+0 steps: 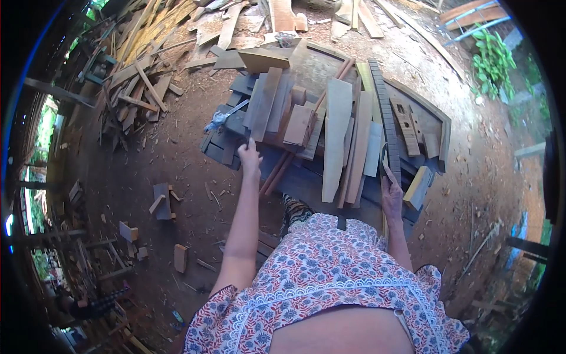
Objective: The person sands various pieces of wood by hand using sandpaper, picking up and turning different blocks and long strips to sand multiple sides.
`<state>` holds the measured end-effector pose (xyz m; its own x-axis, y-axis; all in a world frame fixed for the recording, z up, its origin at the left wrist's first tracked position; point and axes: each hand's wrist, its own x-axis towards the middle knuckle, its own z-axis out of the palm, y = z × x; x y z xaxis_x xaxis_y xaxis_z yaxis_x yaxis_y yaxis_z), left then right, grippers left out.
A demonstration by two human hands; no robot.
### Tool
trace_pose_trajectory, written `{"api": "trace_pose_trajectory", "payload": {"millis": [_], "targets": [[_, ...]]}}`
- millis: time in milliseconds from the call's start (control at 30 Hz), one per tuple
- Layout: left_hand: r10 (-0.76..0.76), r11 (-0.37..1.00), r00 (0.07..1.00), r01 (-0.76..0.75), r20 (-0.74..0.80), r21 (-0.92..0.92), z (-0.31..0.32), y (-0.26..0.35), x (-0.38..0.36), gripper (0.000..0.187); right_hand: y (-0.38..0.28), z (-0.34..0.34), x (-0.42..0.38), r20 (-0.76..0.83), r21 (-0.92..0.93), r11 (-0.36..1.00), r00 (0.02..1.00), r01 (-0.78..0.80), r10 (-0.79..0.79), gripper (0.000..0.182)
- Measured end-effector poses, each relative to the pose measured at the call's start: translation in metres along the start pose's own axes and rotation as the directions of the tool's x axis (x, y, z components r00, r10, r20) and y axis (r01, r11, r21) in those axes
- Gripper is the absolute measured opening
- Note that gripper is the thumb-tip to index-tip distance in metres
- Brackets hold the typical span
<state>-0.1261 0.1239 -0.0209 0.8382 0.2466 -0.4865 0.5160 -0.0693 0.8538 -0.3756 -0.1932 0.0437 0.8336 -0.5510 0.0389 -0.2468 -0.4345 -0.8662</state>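
Observation:
My left hand [250, 158] is closed at the lower end of a stack of grey-brown boards [268, 103]; what its fingers grip is too small to make out. To the right, my right hand [392, 192] is closed around a thin, curved strip [385, 158], beside a long dark slatted piece [386, 112]. Between the hands, long planks [336, 133] and short wooden blocks [299, 125] lie piled on a low wooden surface [306, 177]. Reddish-brown rods [275, 172] stick out under the pile.
Scrap wood [138, 97] is heaped at the upper left. Loose blocks [180, 258] lie on the dirt floor at the lower left, where a person [91, 307] is partly visible. A leafy plant [492, 62] is at the upper right.

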Motion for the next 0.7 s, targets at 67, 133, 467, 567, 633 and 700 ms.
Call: {"api": "trace_pose_trajectory", "payload": {"millis": [67,133,467,567,633,700], "targets": [[0.129,0.977,0.991,-0.132,-0.024,-0.170,0.007,-0.022,-0.044,0.031,0.011,0.000,-0.001,-0.023,0.009,1.000,1.000,0.005,-0.005,0.036],[0.036,0.982,0.965,0.015,0.262,-0.190,0.024,-0.053,-0.086,0.033,0.002,0.000,0.000,-0.007,-0.024,0.999,0.999,-0.043,0.043,0.035],[0.015,0.985,0.754,-0.125,0.657,0.121,0.079,-0.094,-0.165,0.030,-0.003,0.014,0.011,-0.009,0.020,0.990,0.990,0.142,-0.142,0.034],[0.191,0.964,0.794,-0.262,0.577,0.041,0.064,-0.039,-0.174,0.027,0.006,0.008,0.005,-0.044,-0.029,0.991,0.990,0.130,-0.131,0.034],[0.275,0.955,0.830,-0.293,0.486,-0.041,0.057,-0.001,-0.171,0.026,0.008,0.004,0.002,-0.032,-0.047,0.997,0.997,0.069,-0.070,0.033],[0.242,0.970,0.850,-0.218,0.467,-0.106,0.044,0.034,-0.164,0.026,0.007,0.004,0.002,-0.022,-0.066,0.998,1.000,0.010,-0.011,0.033]]}}
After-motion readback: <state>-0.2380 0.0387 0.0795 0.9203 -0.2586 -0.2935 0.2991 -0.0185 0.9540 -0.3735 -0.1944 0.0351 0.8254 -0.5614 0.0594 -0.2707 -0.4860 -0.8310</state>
